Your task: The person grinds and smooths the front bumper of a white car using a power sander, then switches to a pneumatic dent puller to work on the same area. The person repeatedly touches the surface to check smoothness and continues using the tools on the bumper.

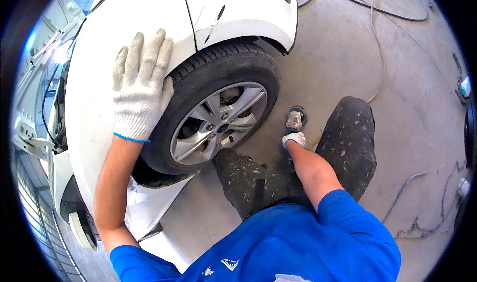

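Observation:
My left hand (138,85), in a white knit glove with a blue cuff edge, lies flat on the white car fender (92,83), its fingers stretched out and slightly apart. Beside it is the front wheel (226,125), with a black tyre and a silver spoked rim. My right hand (295,139), also gloved, is wrapped round a small angle grinder (294,120) with a dark round head. It holds the tool low between my knees, to the right of the wheel and apart from the car. Its lower end is partly hidden by my hand and forearm.
Dark scuffs (214,23) mark the white panel beyond the fender gap. At the left the car's hood (42,83) stands raised. A pale hose (380,48) and black cables (397,16) lie on the grey floor. Further right are a bent metal bar (405,192) and a chain (422,231).

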{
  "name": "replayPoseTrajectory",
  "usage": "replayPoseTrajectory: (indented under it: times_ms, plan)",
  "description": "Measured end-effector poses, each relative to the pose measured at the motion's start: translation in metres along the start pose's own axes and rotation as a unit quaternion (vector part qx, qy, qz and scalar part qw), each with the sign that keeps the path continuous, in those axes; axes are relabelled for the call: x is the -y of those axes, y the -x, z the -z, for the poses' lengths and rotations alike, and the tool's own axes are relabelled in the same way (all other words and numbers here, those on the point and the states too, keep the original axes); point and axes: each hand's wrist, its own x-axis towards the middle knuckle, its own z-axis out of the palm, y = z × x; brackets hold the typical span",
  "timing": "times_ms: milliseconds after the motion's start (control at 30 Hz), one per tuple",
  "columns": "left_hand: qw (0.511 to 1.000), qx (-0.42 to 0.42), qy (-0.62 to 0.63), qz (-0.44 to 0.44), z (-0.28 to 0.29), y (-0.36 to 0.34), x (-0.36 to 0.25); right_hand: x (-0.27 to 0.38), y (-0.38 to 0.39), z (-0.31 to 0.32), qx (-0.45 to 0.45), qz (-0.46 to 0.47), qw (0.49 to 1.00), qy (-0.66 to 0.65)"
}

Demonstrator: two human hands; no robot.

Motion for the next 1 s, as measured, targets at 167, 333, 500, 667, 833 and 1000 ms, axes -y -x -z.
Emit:
replayPoseTrajectory:
  times_ms: [167, 333, 500, 667, 833, 1000]
  plan:
    - [1.000, -0.014, -0.001, -0.001, -0.004, -0.014, -0.003, 0.004, 0.005, -0.002, -0.050, -0.023, 0.998, 0.008]
    - [1.000, 0.001, -0.001, 0.009, 0.001, 0.005, -0.001, -0.002, 0.003, 0.003, -0.003, -0.001, 1.000, -0.006]
    - [1.000, 0.000, -0.003, 0.007, 0.011, 0.023, 0.004, 0.002, -0.007, -0.004, -0.018, 0.003, 1.000, 0.009]
    - [1.000, 0.008, -0.012, 0.006, 0.005, 0.051, 0.006, 0.001, -0.001, -0.004, -0.028, 0.004, 1.000, -0.001]
    - [0.999, 0.006, -0.035, -0.011, 0.003, 0.070, 0.013, -0.001, -0.004, -0.008, -0.037, 0.016, 0.999, -0.019]
    - [0.997, -0.026, -0.048, -0.050, -0.010, 0.061, 0.015, -0.002, 0.005, 0.000, -0.030, 0.015, 0.999, 0.001]
